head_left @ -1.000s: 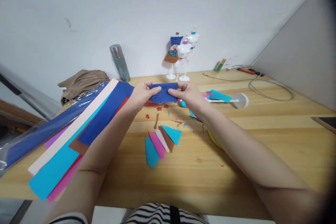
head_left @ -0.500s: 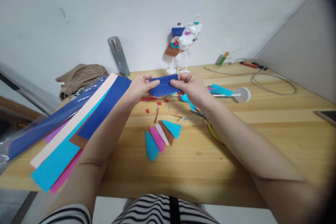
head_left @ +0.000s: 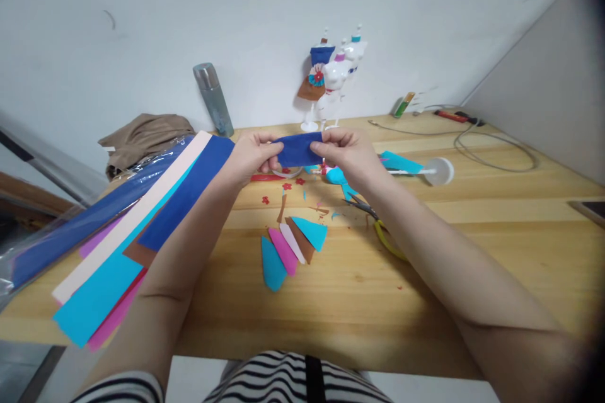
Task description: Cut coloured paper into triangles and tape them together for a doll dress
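A dark blue piece of crepe paper [head_left: 299,150] is held up between both hands above the table. My left hand [head_left: 255,156] pinches its left end, and my right hand [head_left: 347,152] pinches its right end, thumbs toward me. Below lie tapered paper pieces: a turquoise one [head_left: 273,267], a magenta one [head_left: 284,250], a pale pink one [head_left: 292,242] and a brown one [head_left: 301,242]. Scissors with yellow handles [head_left: 386,242] rest partly under my right forearm. Small red paper flowers [head_left: 287,186] are scattered beneath my hands.
Long coloured paper strips [head_left: 101,289] lie at the left beside a plastic-wrapped blue roll [head_left: 85,227] and brown cloth [head_left: 146,132]. A thermos [head_left: 215,101] and small white mannequins [head_left: 336,75] stand by the wall. On the right are a white stand [head_left: 438,171] and a grey cable [head_left: 496,167].
The blue paper is now spread flatter and straighter between my fingers. My hands have shifted very slightly to the right; the things on the table lie as before.
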Demonstrator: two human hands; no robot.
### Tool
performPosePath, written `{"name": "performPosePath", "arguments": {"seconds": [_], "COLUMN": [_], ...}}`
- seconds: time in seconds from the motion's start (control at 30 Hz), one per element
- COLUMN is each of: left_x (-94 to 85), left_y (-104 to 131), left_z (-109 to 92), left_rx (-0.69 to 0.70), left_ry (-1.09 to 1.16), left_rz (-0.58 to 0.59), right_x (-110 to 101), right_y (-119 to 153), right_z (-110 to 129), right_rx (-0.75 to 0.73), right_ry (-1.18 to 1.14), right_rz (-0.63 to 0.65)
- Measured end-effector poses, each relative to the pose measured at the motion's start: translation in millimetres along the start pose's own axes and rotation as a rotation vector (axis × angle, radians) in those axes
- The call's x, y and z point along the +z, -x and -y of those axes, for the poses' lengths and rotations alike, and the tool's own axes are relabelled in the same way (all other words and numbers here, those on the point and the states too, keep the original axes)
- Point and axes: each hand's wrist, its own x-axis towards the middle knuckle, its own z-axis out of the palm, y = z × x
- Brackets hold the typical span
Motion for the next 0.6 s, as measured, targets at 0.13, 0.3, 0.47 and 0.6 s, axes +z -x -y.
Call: {"name": "performPosePath", "arguments": {"seconds": [0.13,0.3,0.47,0.6], "left_x": [2.0,-3.1,-7.7,-6.2], "left_y": [1,-1,-3,-3], "left_z": [-3,3,9,11], "left_rx": [0.003,0.141,0.229,0.236], "left_ry": [0.156,0.225,0.181,0.079], "left_rz": [0.014,0.065,0.163,0.108], "right_x": [1,-3,5,11], "right_y": [5,5,5,8], "right_z": [2,5,5,3], "right_rx": [-0.055,-0.08,0.218,0.243], "right_ry": [0.062,-0.09,-0.263,-0.273], "right_rz": [0.004,-0.11,0.1,0.148]}}
